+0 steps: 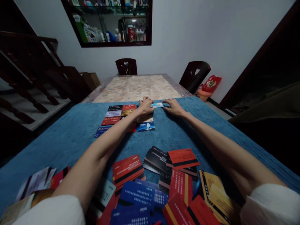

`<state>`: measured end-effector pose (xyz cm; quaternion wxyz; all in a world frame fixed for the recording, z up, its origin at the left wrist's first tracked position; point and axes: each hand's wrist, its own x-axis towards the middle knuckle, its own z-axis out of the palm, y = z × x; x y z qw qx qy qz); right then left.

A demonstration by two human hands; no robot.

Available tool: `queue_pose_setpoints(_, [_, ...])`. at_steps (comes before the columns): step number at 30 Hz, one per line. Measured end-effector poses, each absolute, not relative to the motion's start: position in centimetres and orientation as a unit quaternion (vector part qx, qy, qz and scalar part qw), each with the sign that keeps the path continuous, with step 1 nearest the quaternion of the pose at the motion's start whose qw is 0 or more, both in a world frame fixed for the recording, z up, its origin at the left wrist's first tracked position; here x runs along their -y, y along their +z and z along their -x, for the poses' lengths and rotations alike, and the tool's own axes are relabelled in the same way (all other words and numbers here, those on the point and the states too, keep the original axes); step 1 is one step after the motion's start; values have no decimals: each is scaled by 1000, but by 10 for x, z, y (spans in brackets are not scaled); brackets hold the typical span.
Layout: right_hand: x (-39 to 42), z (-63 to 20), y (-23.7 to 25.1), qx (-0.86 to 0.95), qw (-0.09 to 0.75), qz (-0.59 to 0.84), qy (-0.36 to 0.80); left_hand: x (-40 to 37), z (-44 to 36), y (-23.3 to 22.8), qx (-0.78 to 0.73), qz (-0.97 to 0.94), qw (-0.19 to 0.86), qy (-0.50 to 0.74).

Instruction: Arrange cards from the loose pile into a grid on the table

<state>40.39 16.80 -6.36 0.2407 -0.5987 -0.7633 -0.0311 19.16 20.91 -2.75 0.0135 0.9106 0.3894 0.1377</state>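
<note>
A light blue card point(157, 105) lies on the blue cloth between my two hands. My left hand point(146, 106) is at its left edge, fingers bent, partly above the upper right of a grid of cards. At the card's right edge is my right hand point(173, 107), thumb and forefinger curved around that edge. The grid includes a red card point(111, 121), a silvery card point(113, 113), a blue card with a white figure point(145, 126) and a dark blue card point(102, 131). My left forearm hides part of the grid.
Near me lie loose piles: blue cards point(137, 193), red cards point(128, 168), black cards point(156, 160) and gold cards point(212, 187). More pale cards point(38, 181) lie at the left. Beyond the blue cloth point(77, 137) is a patterned tabletop point(138, 87), with chairs point(195, 73) around it.
</note>
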Motion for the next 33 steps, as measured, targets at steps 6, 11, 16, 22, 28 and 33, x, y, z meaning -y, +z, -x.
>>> queue_pose_setpoints(6, [-116, -394, -55, 768, 275, 576, -51, -163, -180, -27, -344, -929, -10, 132])
queue_pose_setpoints(11, [-61, -382, -50, 792, 303, 529, -43, -112, -170, -26, -307, -941, 7, 138])
queue_pose_setpoints(16, [-1, -368, -48, 817, 308, 486, -37, -57, -160, -23, -281, -949, 29, 139])
queue_pose_setpoints(22, [57, -363, -49, 835, 274, 477, -30, -2, -152, -23, -256, -955, 60, 140])
queue_pose_setpoints(28, [91, -366, -54, 824, 235, 514, -38, 35, -150, -29, -241, -959, 74, 133])
queue_pose_setpoints(33, [102, -370, -59, 818, 214, 534, -20, 46, -151, -29, -252, -959, 88, 97])
